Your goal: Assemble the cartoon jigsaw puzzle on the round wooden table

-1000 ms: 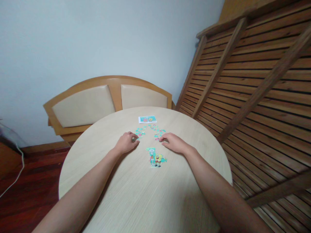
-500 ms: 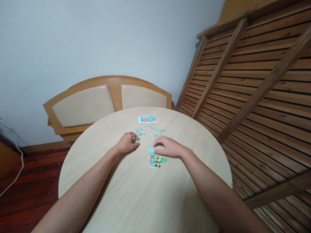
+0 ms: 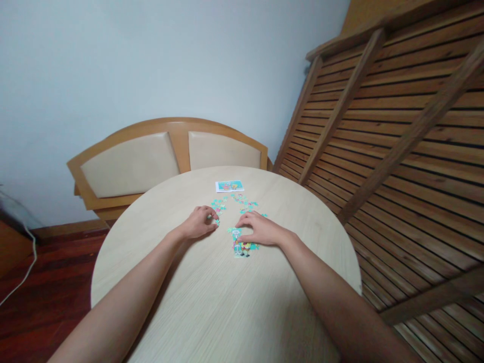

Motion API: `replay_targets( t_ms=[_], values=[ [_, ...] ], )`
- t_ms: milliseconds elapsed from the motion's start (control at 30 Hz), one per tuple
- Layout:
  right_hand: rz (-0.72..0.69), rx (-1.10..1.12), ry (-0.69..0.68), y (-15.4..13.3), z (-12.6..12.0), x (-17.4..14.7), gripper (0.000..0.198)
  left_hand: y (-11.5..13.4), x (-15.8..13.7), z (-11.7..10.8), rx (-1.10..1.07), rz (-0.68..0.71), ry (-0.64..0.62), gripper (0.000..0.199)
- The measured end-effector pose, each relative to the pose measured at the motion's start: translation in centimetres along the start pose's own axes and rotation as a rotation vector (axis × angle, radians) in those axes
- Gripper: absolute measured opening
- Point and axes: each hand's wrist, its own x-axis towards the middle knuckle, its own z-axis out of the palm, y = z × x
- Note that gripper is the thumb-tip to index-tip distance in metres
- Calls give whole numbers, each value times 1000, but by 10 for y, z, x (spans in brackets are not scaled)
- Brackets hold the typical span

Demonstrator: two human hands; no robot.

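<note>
A partly joined jigsaw puzzle (image 3: 237, 247) with cartoon figures on turquoise lies flat on the round table (image 3: 227, 302). My right hand (image 3: 260, 229) rests over its upper right part, thumb and fingers apart, thumb across the yellow figure; whether it touches the surface I cannot tell exactly. To the left, my left hand (image 3: 198, 223) is curved beside loose puzzle pieces (image 3: 217, 206), with a gap between thumb and fingers. A few turquoise bits show at its fingertips, and no piece is clearly held. More loose pieces (image 3: 245, 204) lie beyond my right hand.
Beyond the pieces a printed picture sheet (image 3: 230, 186) lies near the table's far side. A padded wooden headboard (image 3: 179, 146) stands behind the table against the wall. A slatted wooden frame (image 3: 378, 131) leans along the right. A white cable (image 3: 28, 272) hangs at left.
The joined puzzle has shifted slightly away from me, and my right thumb now covers more of the yellow figure. My right hand has moved slightly left; my left hand has barely moved.
</note>
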Motion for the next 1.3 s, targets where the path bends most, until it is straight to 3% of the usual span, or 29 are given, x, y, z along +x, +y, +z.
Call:
replay_targets(
  t_ms=[367, 633, 1300],
  values=[
    [47, -52, 13, 5, 4, 1, 45, 12, 0, 7, -246, 87, -85, 18],
    [52, -50, 20, 4, 4, 1, 44, 26, -1, 11, -384, 41, -120, 19],
    [22, -32, 28, 3, 4, 0, 38, 47, 2, 18, -362, 25, -89, 25]
  ],
)
